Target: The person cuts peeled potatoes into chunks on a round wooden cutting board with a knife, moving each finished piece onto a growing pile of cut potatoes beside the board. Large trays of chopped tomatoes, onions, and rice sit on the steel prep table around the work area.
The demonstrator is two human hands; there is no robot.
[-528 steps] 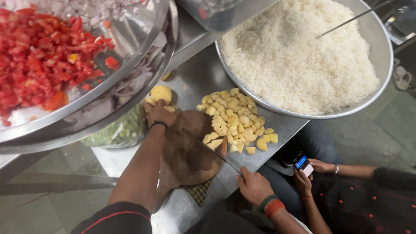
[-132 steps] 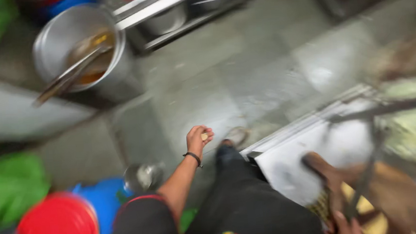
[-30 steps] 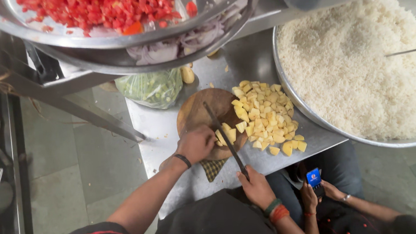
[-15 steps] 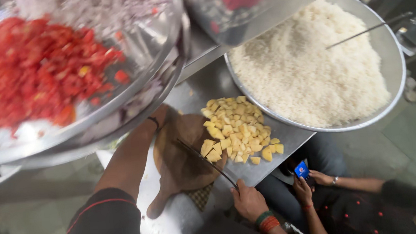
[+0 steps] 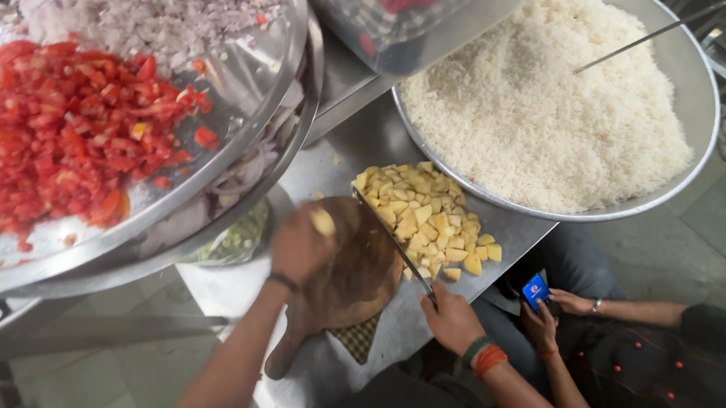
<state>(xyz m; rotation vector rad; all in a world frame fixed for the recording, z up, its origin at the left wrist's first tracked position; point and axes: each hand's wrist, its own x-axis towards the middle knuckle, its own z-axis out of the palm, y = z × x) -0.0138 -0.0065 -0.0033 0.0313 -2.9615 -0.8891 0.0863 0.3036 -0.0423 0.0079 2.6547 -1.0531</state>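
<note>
Single head-worn view, looking steeply down from above onto steel counter point(image 5: 325, 380). Close range: cutting board point(image 5: 355, 274) centre frame, both forearms entering from bottom edge. Floor visible lower left and right. No second view for overlap.

Looking down on a steel counter point(image 5: 325, 380): the left hand point(image 5: 302, 248) holds a pale potato piece point(image 5: 323, 223) over a round brown wooden chopping board point(image 5: 347, 270). The right hand point(image 5: 451, 316) grips a long knife point(image 5: 394, 243) beside a heap of yellow diced potato point(image 5: 429, 220). A wide steel pan of white rice point(image 5: 544, 95) sits far right, a steel bowl of chopped red tomato point(image 5: 48, 151) far left. Near right, another person's hands hold a phone point(image 5: 535, 291).
</note>
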